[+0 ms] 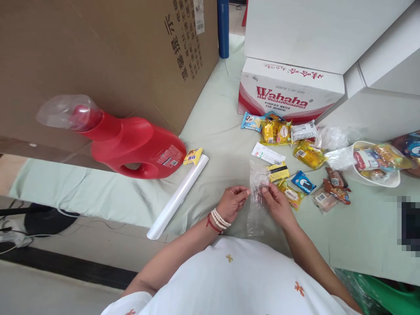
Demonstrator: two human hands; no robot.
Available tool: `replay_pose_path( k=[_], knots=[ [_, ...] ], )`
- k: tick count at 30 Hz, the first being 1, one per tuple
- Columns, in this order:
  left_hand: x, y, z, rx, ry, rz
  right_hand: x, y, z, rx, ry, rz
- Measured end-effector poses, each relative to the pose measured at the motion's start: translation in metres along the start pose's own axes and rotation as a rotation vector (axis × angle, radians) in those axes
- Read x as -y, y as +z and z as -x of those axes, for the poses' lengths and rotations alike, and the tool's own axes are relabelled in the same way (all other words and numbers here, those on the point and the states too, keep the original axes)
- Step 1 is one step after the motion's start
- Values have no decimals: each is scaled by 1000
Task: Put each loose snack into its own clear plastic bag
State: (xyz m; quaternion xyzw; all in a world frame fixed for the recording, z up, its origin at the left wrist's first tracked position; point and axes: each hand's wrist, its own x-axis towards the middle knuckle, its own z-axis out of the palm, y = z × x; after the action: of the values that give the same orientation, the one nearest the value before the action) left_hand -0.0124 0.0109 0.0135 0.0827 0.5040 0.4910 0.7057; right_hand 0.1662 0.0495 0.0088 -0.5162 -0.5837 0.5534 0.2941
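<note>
A clear plastic bag (pixel 257 192) hangs between both my hands over the pale green cloth. My left hand (pixel 232 202), with a beaded bracelet at the wrist, pinches the bag's left edge. The bag's right edge is pinched by my right hand (pixel 276 202). Just beyond the bag lie several small snack packets (pixel 285 148) in yellow, blue and red wrappers, scattered on the cloth. A white roll (pixel 179 197) lies left of my left hand.
A red detergent jug (pixel 131 146) lies on its side at the left, against a big brown cardboard box (pixel 108 52). A Wahaha carton (pixel 288 92) stands at the back. A white bowl (pixel 377 175) of snacks sits at the right.
</note>
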Motion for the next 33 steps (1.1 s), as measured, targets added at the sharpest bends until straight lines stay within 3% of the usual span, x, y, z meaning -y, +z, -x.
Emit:
replay_pose_path(
  k=[4,6,8,10,14,20,25,30,33],
  knots=[
    [3,4,3,-35,92,-66,24,-7,14,-298,-257,338],
    [5,8,5,-25,142,-109,32,-3,17,-221,-235,325],
    [7,10,7,-3,180,-146,34,5,13,-17,-104,161],
    [7,9,9,13,178,-143,28,11,7,69,12,-42],
    [0,0,10,3,133,-55,11,4,-2,-53,69,-291],
    [-12,-19,11,30,104,-66,5,-19,3,-71,232,-420],
    [-7,-10,12,-19,78,-108,13,-9,7,-42,268,-380],
    [4,6,-3,-119,179,-280,21,0,9,14,163,-230],
    [4,5,-13,-157,234,-284,19,-6,10,-33,115,-134]
  ],
)
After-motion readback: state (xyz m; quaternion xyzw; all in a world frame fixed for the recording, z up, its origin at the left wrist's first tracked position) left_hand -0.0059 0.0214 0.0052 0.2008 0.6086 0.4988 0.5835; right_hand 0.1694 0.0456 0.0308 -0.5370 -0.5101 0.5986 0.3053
